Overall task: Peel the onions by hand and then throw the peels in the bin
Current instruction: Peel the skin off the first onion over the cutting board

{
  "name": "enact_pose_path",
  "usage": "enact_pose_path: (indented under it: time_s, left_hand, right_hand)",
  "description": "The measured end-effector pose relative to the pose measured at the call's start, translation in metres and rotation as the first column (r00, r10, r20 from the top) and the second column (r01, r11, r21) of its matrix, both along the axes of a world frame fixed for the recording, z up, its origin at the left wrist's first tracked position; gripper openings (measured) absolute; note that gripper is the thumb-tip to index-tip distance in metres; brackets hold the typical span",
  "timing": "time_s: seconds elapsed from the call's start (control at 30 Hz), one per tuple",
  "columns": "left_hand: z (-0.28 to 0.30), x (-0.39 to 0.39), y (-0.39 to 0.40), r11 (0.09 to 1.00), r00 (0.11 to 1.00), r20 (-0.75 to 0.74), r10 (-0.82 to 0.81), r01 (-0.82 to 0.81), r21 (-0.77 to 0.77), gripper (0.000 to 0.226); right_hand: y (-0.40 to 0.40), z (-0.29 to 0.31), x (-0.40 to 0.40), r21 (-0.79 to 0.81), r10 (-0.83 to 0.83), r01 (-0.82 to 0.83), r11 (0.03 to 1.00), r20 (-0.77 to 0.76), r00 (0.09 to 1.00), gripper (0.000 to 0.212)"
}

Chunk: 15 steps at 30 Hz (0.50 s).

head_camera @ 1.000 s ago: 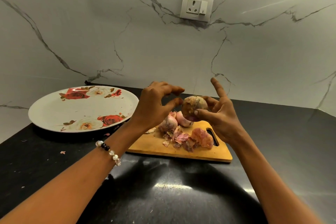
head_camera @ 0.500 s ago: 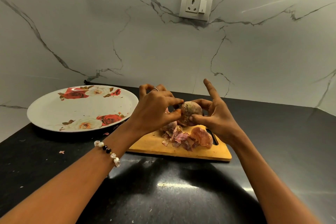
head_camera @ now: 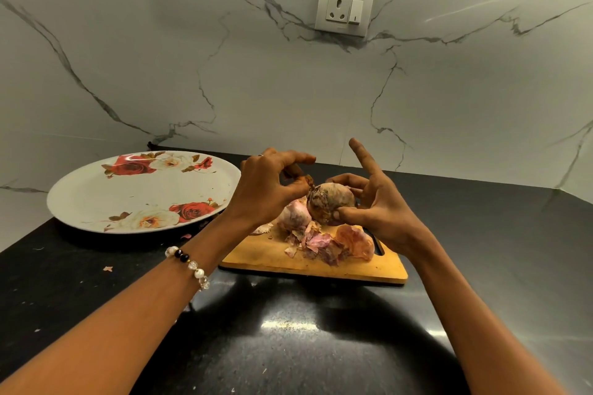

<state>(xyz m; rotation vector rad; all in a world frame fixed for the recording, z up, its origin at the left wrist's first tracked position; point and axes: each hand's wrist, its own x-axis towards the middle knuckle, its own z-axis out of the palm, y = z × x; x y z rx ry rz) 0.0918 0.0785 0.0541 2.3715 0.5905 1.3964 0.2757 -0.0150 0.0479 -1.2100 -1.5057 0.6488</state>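
My right hand [head_camera: 382, 205] holds a brown-skinned onion [head_camera: 332, 202] above the wooden cutting board [head_camera: 256, 261], thumb and fingers curled round it, index finger pointing up. My left hand [head_camera: 268, 189] is at the onion's left end, its fingertips pinching a dry scrap of onion skin [head_camera: 310, 182] there. A pale peeled onion [head_camera: 293, 216] lies on the board just below, partly hidden by my left hand. A heap of pink and brown onion peels [head_camera: 330, 244] lies on the board in front of it.
A large white plate with red roses [head_camera: 96, 199] sits on the black counter [head_camera: 288, 330] to the left of the board. A few peel scraps [head_camera: 108, 268] lie on the counter. A marble wall with a power socket [head_camera: 345, 8] stands behind.
My left hand closed in on the onion's left end and took hold of the skin there. The onion turned slightly in my right hand and dropped a little lower.
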Motion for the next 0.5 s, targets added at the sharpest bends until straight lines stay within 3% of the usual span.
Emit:
enact_pose_path:
  time_s: [0.27, 0.5]
  left_hand:
    - [0.007, -0.007, 0.01, 0.99, 0.991, 0.106, 0.087, -0.074, -0.118, 0.03]
    - [0.003, -0.005, 0.009, 0.998, 0.996, -0.07, -0.05, 0.047, -0.046, 0.022]
  right_hand:
    - [-0.001, -0.002, 0.001, -0.018, 0.071, -0.071, 0.997, 0.006, 0.997, 0.114]
    - [-0.001, -0.001, -0.001, -0.001, 0.031, -0.031, 1.0, 0.007, 1.0, 0.116]
